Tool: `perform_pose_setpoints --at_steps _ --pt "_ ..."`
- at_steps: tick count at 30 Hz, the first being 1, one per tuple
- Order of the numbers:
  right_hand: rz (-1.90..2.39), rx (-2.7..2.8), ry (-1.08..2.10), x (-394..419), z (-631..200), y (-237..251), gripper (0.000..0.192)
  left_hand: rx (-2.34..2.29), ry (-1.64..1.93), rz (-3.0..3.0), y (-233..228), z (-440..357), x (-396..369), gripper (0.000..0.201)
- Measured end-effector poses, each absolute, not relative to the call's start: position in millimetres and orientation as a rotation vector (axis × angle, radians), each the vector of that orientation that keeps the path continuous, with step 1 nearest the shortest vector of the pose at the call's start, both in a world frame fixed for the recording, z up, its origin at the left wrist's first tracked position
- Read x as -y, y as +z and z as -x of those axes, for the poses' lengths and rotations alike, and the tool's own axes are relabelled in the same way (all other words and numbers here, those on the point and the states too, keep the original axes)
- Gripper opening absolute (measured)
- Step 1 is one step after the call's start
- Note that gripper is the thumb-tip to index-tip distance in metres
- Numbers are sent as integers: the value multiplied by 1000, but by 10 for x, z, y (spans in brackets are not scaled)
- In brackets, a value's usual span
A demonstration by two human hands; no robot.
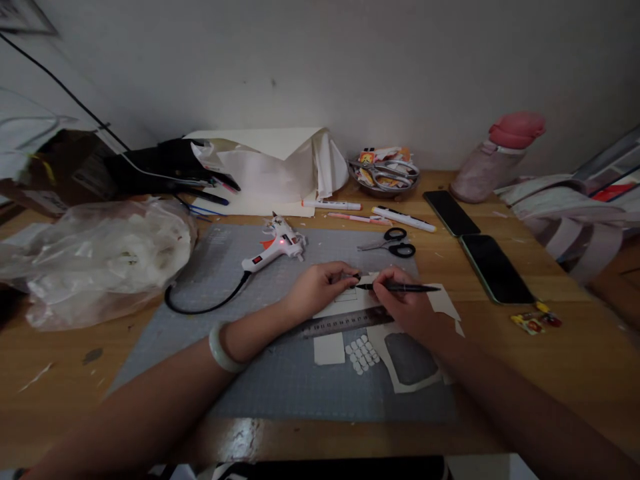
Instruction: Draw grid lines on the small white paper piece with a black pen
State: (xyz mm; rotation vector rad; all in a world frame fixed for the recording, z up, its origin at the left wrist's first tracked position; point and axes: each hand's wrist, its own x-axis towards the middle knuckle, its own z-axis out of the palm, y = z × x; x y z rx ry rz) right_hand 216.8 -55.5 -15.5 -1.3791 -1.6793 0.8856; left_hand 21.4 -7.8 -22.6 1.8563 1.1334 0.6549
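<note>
My right hand (pixel 400 293) is closed around a black pen (pixel 413 288), its tip pointing left. Close to that tip, my left hand (pixel 323 287) pinches a small black piece that looks like the pen cap (pixel 357 277). Beneath both hands lies white paper (pixel 340 308) with drawn pencil-thin lines. A steel ruler (pixel 345 323) rests just below it, partly covered by my right hand. Nearer to me are a white card square (pixel 329 349), several small white discs (pixel 362 353) and a sheet with a cut-out opening (pixel 403 388).
A grey cutting mat (pixel 200 373) covers the table's middle. On it are a glue gun (pixel 275 248) with its cord and black-handled scissors (pixel 395 243). Around stand a plastic bag (pixel 110 253), markers (pixel 405 219), a bowl (pixel 385 190), two phones (pixel 495 267) and a pink-lidded bottle (pixel 485 170).
</note>
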Motion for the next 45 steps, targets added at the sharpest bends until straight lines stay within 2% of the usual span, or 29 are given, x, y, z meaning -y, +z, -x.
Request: perform_pose_setpoints --at_steps 3,8,16,23,33,36,41,45 --pt "1248 2041 604 605 -2167 -128 6 -1136 652 -1858 -230 -213 75 28" --pt "1047 2319 320 613 -2126 -92 13 -1124 656 -1868 -231 -208 73 27" --pt "992 2403 94 601 -2104 -75 12 -1106 661 -1837 -224 -219 74 28" --pt "982 2391 83 609 -2098 -81 11 -1107 666 -1816 -192 -220 85 27" --pt "1113 2215 381 615 -2161 -96 7 -1119 663 -1844 -203 -222 85 26" --pt "1288 1878 609 596 -2171 -146 7 -1115 681 -1837 -201 -219 89 25" --pt "1367 1255 1077 456 -2195 -174 19 -1112 896 -1594 -137 -182 76 26" --pt "1428 1068 1176 371 -2203 -105 24 -1137 1113 -1413 -78 -129 44 22"
